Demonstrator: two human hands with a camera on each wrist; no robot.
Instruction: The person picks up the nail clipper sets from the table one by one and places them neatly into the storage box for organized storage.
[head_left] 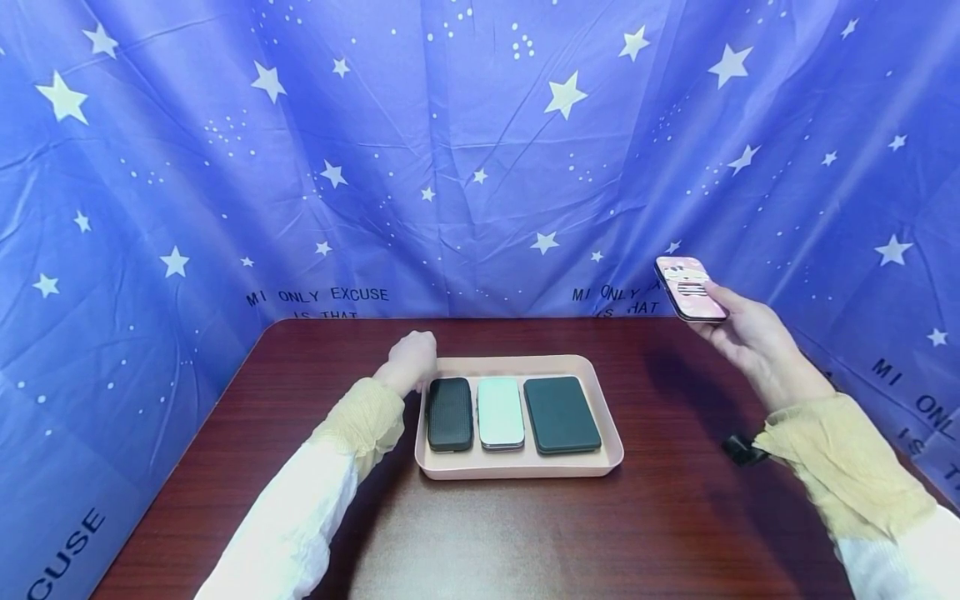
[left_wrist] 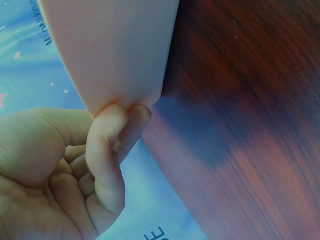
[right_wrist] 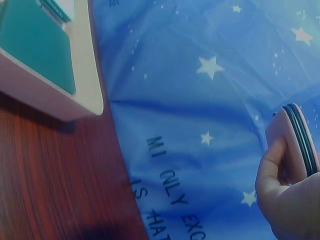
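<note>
A shallow pale pink tray (head_left: 517,470) sits on the table. In it lie, side by side, a black ribbed case (head_left: 450,414), a pale mint case (head_left: 500,412) and a wider dark green case (head_left: 562,414). At the tray's far left corner is my left hand (head_left: 412,360); the left wrist view shows its curled fingers (left_wrist: 105,150) pinching the tray's edge. Raised above the table's far right side, my right hand (head_left: 753,337) holds a small pink case (head_left: 690,289) with a printed picture. Dark bands run along that case's side in the right wrist view.
The dark red-brown wooden table (head_left: 300,500) has a rounded far left corner. A blue star-printed curtain (head_left: 450,167) hangs close behind it and along both sides. Below my right wrist shows a small black object (head_left: 742,450), partly hidden by the sleeve.
</note>
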